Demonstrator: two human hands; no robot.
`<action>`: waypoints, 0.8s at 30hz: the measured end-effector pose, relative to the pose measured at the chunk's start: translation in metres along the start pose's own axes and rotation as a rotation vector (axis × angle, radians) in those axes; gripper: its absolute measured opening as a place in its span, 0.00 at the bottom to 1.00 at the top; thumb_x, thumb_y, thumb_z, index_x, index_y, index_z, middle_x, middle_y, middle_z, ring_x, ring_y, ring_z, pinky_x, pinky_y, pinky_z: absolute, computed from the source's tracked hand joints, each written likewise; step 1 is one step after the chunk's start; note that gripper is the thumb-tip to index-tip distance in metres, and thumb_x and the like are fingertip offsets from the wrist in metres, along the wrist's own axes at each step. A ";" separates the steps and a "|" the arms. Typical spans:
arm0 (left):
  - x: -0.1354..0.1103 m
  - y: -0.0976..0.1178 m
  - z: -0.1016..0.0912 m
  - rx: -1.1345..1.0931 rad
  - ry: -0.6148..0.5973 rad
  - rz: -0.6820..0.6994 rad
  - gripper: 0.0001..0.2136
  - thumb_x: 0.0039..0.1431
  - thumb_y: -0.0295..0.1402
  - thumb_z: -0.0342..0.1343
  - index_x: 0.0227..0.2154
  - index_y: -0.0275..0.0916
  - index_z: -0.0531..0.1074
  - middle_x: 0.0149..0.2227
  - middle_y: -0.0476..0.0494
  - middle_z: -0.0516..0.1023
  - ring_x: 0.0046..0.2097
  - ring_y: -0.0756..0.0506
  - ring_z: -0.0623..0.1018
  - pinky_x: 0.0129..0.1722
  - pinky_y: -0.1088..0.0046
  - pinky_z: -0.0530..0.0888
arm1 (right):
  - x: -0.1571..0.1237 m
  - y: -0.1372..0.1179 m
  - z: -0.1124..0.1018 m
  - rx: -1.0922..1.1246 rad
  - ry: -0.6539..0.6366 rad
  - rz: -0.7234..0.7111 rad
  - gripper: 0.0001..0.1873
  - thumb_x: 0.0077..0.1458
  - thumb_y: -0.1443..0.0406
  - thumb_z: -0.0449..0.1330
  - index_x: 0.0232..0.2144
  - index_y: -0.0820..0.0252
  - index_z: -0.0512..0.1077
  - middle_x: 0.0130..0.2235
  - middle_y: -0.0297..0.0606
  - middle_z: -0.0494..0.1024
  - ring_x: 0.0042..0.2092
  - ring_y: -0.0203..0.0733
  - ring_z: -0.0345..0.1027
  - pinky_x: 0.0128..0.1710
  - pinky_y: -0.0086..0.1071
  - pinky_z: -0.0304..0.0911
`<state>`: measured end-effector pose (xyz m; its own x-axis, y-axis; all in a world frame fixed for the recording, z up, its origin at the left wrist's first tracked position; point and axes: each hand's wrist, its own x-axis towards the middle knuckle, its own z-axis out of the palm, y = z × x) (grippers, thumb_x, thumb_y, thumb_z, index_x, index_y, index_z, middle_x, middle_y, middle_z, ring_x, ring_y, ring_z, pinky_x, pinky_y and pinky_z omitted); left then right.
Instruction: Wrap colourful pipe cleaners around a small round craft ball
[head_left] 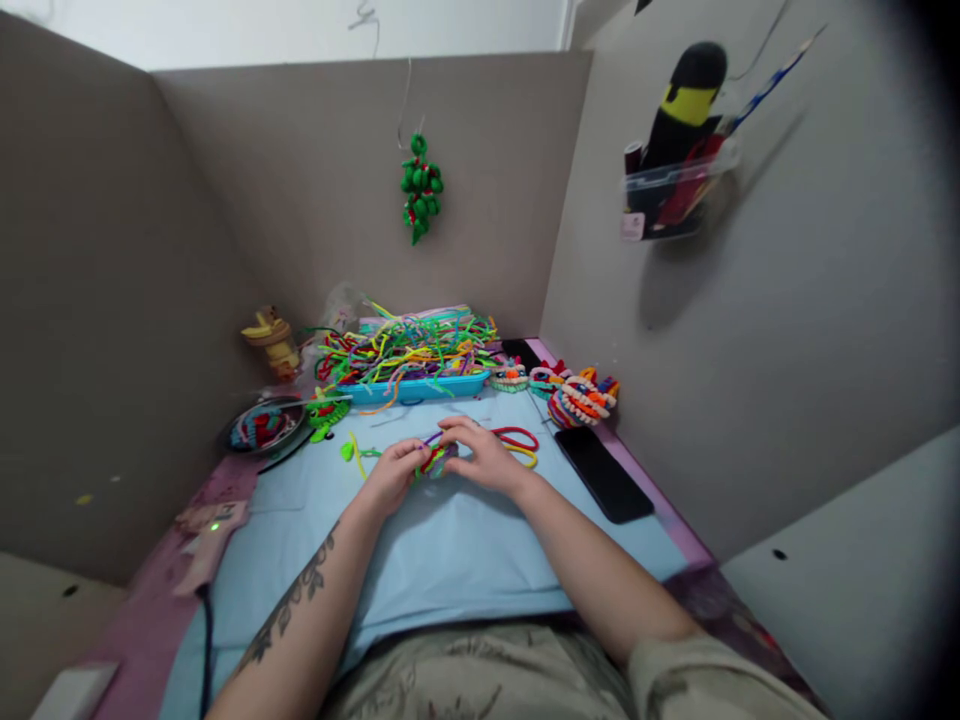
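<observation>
Over the middle of the blue-covered table, a small multicoloured pipe-cleaner piece [438, 461] is between my hands, with red, green and grey-purple parts showing. My left hand [396, 474] pinches its left side between thumb and fingers. From the right, my right hand [484, 457] curves over it, fingertips and thumb at its upper and right edges; its exact grip is partly hidden. Red and yellow pipe-cleaner loops [523, 440] lie beyond my right hand. A yellow pipe cleaner [356, 455] and a small bright green piece [346, 452] lie left of my left hand.
A blue tray [412, 388] heaped with loose pipe cleaners stands at the back. Finished pipe-cleaner figures [581, 398] and a black phone [604, 474] are to the right. On the left are a round dark dish [264, 425] and a pink corded device [211, 545]. Grey partitions enclose the table.
</observation>
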<state>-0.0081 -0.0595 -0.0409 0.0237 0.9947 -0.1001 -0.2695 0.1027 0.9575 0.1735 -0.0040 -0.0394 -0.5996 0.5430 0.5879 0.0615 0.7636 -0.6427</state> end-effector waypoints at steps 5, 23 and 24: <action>0.007 0.008 -0.003 -0.224 0.085 0.159 0.10 0.44 0.35 0.65 0.28 0.35 0.75 0.32 0.45 0.77 0.35 0.49 0.75 0.38 0.74 0.69 | 0.001 0.000 0.005 -0.050 0.223 0.110 0.27 0.49 0.68 0.61 0.52 0.54 0.62 0.53 0.44 0.63 0.54 0.45 0.59 0.54 0.43 0.58; 0.005 0.011 0.001 -0.557 0.123 0.054 0.11 0.55 0.23 0.54 0.41 0.37 0.71 0.40 0.43 0.79 0.41 0.45 0.79 0.49 0.63 0.73 | 0.005 0.010 0.025 0.027 0.250 0.317 0.11 0.51 0.66 0.57 0.39 0.56 0.71 0.34 0.35 0.75 0.38 0.41 0.68 0.42 0.35 0.62; 0.006 0.011 -0.001 -0.553 0.122 0.057 0.11 0.55 0.23 0.54 0.42 0.37 0.71 0.40 0.43 0.79 0.41 0.46 0.79 0.49 0.63 0.73 | 0.005 0.010 0.024 0.014 0.246 0.295 0.08 0.52 0.66 0.57 0.36 0.57 0.72 0.33 0.35 0.76 0.38 0.40 0.68 0.41 0.35 0.62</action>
<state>-0.0116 -0.0528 -0.0313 -0.1076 0.9876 -0.1145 -0.7320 -0.0007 0.6813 0.1521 -0.0023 -0.0548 -0.3482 0.8075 0.4761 0.1910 0.5583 -0.8073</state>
